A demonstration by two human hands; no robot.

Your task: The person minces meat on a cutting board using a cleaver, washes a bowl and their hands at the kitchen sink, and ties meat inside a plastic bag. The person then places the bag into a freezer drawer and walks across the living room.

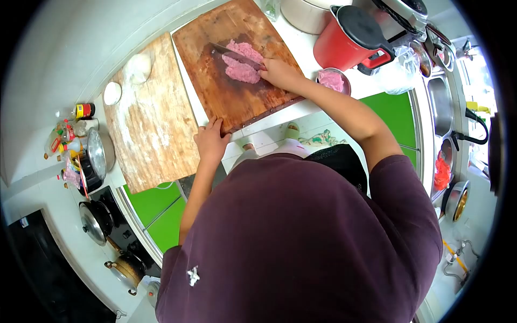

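Note:
My right hand (pixel 277 72) is closed round the handle of a kitchen knife (pixel 235 55). The knife's blade lies across the pink minced meat (pixel 243 74), with meat on both sides of it. Under the meat is a dark, reddish-brown wooden cutting board (pixel 202 86). At the board's near left corner, my left hand (pixel 210 141) grips the edge with its fingers over the top; the underside of that grip is hidden. More pink mince sits in a small bowl (pixel 332 81) right of the board, beside my right forearm.
A floured pale board (pixel 156 153) on the left bears a dough lump (pixel 139 68) and a small white round thing (pixel 112 93). A red jug (pixel 342 43) stands at back right near a plastic bag (pixel 401 70). Bottles and a lidded pot (pixel 98 151) are far left; a sink (pixel 440 105) lies right.

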